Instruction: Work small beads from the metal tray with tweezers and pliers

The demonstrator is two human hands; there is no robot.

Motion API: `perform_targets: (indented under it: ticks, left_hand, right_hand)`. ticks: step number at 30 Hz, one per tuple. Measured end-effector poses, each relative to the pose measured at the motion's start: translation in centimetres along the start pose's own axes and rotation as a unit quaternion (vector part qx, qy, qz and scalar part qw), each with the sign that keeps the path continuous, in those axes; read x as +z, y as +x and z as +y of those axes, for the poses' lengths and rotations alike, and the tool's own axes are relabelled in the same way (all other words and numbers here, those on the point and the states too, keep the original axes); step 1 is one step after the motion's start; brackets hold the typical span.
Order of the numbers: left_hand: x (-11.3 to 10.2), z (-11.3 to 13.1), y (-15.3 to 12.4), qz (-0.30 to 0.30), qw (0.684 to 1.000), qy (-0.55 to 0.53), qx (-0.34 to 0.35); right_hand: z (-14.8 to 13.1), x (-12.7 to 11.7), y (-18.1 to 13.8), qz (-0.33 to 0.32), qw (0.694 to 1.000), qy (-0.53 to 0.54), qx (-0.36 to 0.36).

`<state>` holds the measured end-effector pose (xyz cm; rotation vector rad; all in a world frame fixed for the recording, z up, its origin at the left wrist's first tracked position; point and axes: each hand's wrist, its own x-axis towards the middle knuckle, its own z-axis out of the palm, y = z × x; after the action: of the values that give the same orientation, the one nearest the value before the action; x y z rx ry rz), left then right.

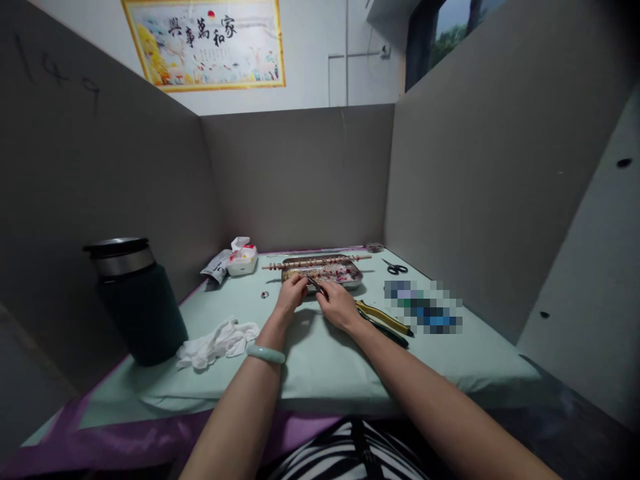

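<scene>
My left hand (291, 295) is closed in a pinch at the near edge of a metal tray (356, 283); what its fingers hold is too small to make out. Close beside it, my right hand (339, 305) grips a slim dark metal tool (316, 285), its tip reaching to the left fingertips. I cannot tell whether it is tweezers or fine pliers. Small red, pale and gold beads (327, 273) lie in the tray. Across the tray rests a thin rod (320, 263) set with red pieces. Pliers with yellow and dark green handles (385, 319) lie right of my right hand.
Black-handled scissors (397, 269) and a pixelated patch (424, 307) are at the right. A small ring-shaped piece (265, 294) lies left of the tray. A white box (243, 260), crumpled white cloth (219, 344) and large dark flask (140, 307) stand left. Grey partitions (300, 180) enclose the table.
</scene>
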<state>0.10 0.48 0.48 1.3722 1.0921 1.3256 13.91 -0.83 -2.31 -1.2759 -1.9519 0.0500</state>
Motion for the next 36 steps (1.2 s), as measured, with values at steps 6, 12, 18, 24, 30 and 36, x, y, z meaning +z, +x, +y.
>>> perform_targets:
  ticks: [6,12,18,24,30,36]
  left_hand:
    - [-0.06,-0.21,-0.10,-0.013,1.000,0.005,0.017]
    - [-0.10,-0.29,-0.15,-0.010,1.000,0.014,0.021]
    - [-0.01,-0.42,-0.05,0.016,0.998,0.047,0.034]
    - [0.18,-0.39,-0.07,0.026,0.995,0.082,0.050]
    - [0.37,-0.24,-0.12,0.015,0.998,0.050,0.033]
    - [0.24,-0.57,0.19,0.009,0.997,0.070,0.027]
  right_hand:
    - [0.15,0.05,-0.06,0.004,1.000,-0.010,0.002]
    - [-0.11,-0.19,-0.13,0.002,1.000,-0.011,-0.005]
    - [-0.41,-0.28,-0.41,0.000,0.999,-0.034,0.006]
    - [-0.60,-0.35,-0.44,0.011,0.999,-0.029,0.013]
    - [-0.59,-0.19,-0.29,0.008,0.999,-0.016,0.031]
    - [-0.67,-0.21,-0.34,0.002,0.999,-0.031,0.020]
